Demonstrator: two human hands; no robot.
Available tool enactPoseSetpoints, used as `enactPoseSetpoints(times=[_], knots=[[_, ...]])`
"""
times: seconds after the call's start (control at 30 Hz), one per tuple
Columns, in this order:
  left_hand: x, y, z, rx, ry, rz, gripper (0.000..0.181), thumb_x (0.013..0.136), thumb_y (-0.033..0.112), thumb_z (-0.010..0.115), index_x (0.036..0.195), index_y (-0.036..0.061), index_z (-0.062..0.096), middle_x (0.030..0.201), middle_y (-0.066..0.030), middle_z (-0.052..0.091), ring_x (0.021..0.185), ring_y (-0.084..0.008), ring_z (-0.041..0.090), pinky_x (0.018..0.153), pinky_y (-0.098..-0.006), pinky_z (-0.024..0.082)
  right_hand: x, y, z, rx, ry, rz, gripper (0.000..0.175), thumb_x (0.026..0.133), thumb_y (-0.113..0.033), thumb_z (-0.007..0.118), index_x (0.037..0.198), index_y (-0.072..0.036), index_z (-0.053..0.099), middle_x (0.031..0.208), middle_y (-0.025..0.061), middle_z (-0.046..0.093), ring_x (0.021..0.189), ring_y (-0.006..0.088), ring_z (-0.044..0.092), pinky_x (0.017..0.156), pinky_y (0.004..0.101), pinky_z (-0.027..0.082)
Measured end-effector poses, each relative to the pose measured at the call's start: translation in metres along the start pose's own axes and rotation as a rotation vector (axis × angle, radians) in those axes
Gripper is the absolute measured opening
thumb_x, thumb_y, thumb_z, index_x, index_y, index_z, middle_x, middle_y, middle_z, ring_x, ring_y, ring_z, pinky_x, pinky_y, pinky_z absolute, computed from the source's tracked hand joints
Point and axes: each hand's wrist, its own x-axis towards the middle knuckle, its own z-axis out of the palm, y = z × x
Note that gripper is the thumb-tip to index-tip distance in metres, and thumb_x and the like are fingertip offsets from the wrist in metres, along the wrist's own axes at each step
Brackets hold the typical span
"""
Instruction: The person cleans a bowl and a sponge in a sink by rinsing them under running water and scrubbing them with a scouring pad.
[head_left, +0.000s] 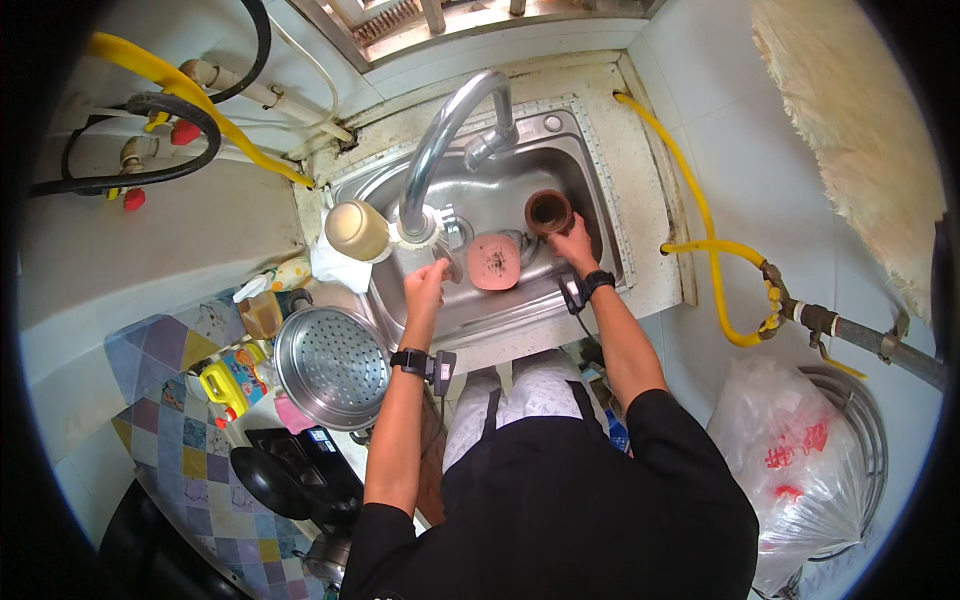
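My right hand (574, 245) grips a reddish-brown cup-like pot (548, 212), its dark opening facing up, over the right side of the stainless steel sink (480, 319). My left hand (426, 285) has its fingers closed at the grey lever (453, 264) below the faucet's base. Between my hands sits a pink bowl (493, 262) with dark specks inside. Beside the bowl, partly hidden, lies a grey scrubber or cloth (529, 248) in the basin. The curved chrome faucet (433, 154) arches above the sink; whether water runs is not visible.
A beige dome-topped container (358, 230) stands left of the faucet. On the left are a perforated steamer pot (334, 367), a yellow detergent bottle (232, 381) and a black pan (270, 482). Yellow hoses (694, 184) and a plastic bag (787, 465) are on the right.
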Motion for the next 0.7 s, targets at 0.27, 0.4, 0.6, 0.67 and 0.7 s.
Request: enactPoseSetpoints(times=[0.27, 0.4, 0.6, 0.67, 0.7], knots=[[-0.014, -0.002, -0.001, 0.000, -0.041, -0.003, 0.028, 0.081, 0.032, 0.065, 0.083, 0.0046, 0.062, 0.073, -0.0028, 0.061, 0.047, -0.0044, 0.041, 0.040, -0.0198, 0.032, 0.036, -0.002, -0.002, 0.499, -0.310, 0.520, 0.035, 0.088, -0.017, 0.045, 0.103, 0.015, 0.046, 0.082, 0.0212, 0.060, 0.057, 0.0265, 0.064, 0.045, 0.0363, 0.056], [-0.016, -0.008, -0.009, 0.005, -0.007, 0.022, 0.028, 0.081, 0.030, 0.065, 0.085, 0.0020, 0.064, 0.070, -0.0020, 0.062, 0.045, -0.0033, 0.040, 0.039, -0.0198, 0.030, 0.020, -0.034, 0.002, 0.122, -0.225, 0.396, 0.029, 0.087, -0.012, 0.047, 0.092, 0.017, 0.052, 0.073, 0.0203, 0.063, 0.055, 0.0240, 0.065, 0.047, 0.0348, 0.056], [-0.025, -0.004, -0.023, -0.003, -0.030, 0.061, 0.026, 0.083, 0.029, 0.063, 0.086, 0.0030, 0.063, 0.070, -0.0007, 0.061, 0.046, -0.0028, 0.040, 0.039, -0.0195, 0.030, -0.018, -0.050, 0.002, 0.120, -0.126, 0.115, 0.025, 0.084, -0.008, 0.044, 0.100, 0.010, 0.054, 0.068, 0.0155, 0.062, 0.052, 0.0199, 0.064, 0.046, 0.0326, 0.055], [-0.028, -0.006, -0.029, 0.005, -0.044, 0.065, 0.024, 0.084, 0.028, 0.061, 0.086, 0.0041, 0.062, 0.072, -0.0005, 0.060, 0.047, -0.0029, 0.040, 0.040, -0.0194, 0.030, -0.026, -0.058, 0.004, 0.145, -0.105, 0.068, 0.026, 0.084, -0.007, 0.043, 0.102, 0.009, 0.053, 0.068, 0.0134, 0.062, 0.051, 0.0180, 0.063, 0.046, 0.0317, 0.054], [-0.029, -0.006, -0.031, 0.001, -0.046, 0.064, 0.024, 0.084, 0.028, 0.061, 0.086, 0.0039, 0.062, 0.072, -0.0004, 0.060, 0.047, -0.0029, 0.040, 0.040, -0.0194, 0.030, -0.030, -0.063, 0.004, 0.160, -0.092, 0.049, 0.026, 0.084, -0.007, 0.043, 0.102, 0.008, 0.053, 0.067, 0.0128, 0.062, 0.051, 0.0175, 0.062, 0.045, 0.0314, 0.054]])
